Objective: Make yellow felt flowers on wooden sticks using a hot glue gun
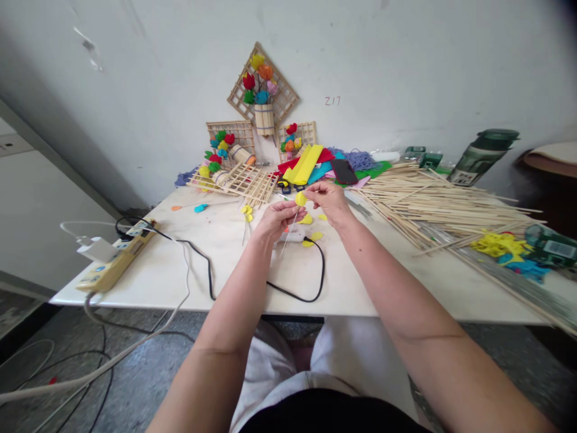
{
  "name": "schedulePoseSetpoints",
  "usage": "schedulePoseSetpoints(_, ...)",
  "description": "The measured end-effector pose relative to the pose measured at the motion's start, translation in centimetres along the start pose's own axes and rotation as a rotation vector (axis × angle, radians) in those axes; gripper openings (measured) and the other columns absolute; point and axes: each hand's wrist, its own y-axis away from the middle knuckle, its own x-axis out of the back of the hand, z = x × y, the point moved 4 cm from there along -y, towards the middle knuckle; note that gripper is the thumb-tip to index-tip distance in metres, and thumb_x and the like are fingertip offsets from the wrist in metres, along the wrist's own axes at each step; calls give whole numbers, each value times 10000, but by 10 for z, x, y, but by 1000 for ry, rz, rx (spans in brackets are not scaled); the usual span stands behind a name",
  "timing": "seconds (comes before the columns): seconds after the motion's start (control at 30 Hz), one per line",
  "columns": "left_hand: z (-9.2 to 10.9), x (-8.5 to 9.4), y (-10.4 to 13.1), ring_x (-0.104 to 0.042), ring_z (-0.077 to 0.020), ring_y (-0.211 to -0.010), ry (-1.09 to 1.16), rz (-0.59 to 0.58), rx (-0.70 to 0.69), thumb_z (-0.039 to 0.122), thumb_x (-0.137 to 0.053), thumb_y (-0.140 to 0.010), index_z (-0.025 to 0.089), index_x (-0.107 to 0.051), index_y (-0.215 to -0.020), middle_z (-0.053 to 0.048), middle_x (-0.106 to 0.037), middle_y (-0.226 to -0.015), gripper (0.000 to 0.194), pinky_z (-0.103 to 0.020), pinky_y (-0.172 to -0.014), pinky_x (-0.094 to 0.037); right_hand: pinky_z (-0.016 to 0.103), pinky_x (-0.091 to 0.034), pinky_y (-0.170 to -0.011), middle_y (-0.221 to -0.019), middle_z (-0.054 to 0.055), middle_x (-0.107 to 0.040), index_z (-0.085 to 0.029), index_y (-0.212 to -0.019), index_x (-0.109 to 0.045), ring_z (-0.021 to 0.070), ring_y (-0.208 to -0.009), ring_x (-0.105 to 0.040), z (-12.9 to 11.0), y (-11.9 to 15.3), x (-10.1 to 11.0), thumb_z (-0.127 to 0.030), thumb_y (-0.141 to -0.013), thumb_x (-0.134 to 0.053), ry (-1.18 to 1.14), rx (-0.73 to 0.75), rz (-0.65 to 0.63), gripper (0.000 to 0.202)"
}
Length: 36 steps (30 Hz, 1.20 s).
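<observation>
My left hand (280,218) is closed around a thin wire stem (286,236) that slants down toward me. A small yellow petal piece (300,199) sits at the stem's upper end. Fingertips of my right hand (330,201) pinch the edge of that yellow piece. Beneath my hands lies a white glue gun (296,236), partly hidden, with a black cord (323,267) looping from it. Loose yellow petals (317,236) are scattered around it. Left of my left hand, several yellow pieces on wires (247,211) rest on the table.
A power strip (118,257) lies along the table's left side. Lattice panels with flowers (264,84) stand at the back. Coloured crepe paper (306,165), a phone (344,172) and scissors (292,187) lie beyond my hands. Wooden sticks (433,201) and a bottle (482,157) are at right.
</observation>
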Motion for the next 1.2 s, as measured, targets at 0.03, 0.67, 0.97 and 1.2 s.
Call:
schedulePoseSetpoints(0.03,0,0,0,-713,-173,-716,0,-2,-1,58,-756,-643,100,-691,-786,-75,-731,-743,162,-357,-872,-554,233,-386,-451,-614,-9,-594,-177,-655,-631,95,-513,-486,0,0,0,-451,-565,-750,3,1,10,312)
schedulePoseSetpoints(0.67,-1,0,0,-711,-171,-701,7,-2,-6,46,-738,-663,94,-687,-778,-75,-726,-730,134,-354,-859,-557,213,-394,-466,-807,-12,-609,-191,-869,-644,84,-574,-482,3,0,-3,-397,-584,-750,-43,17,2,367)
schedulePoseSetpoints(0.97,3,1,0,-707,-160,-697,8,-6,-45,77,-764,-638,107,-699,-788,-56,-730,-737,167,-288,-781,-565,243,-461,-573,-711,9,-652,-176,-743,-651,118,-620,-571,11,12,-18,-475,-576,-750,-290,-246,-146,356)
schedulePoseSetpoints(1.2,3,2,-2,-707,-158,-712,10,-17,-87,107,-776,-642,119,-704,-790,-44,-730,-745,165,-313,-844,-544,264,-469,-623,-632,-11,-625,-173,-701,-642,113,-582,-562,13,14,-23,-453,-524,-792,-348,-294,-140,363)
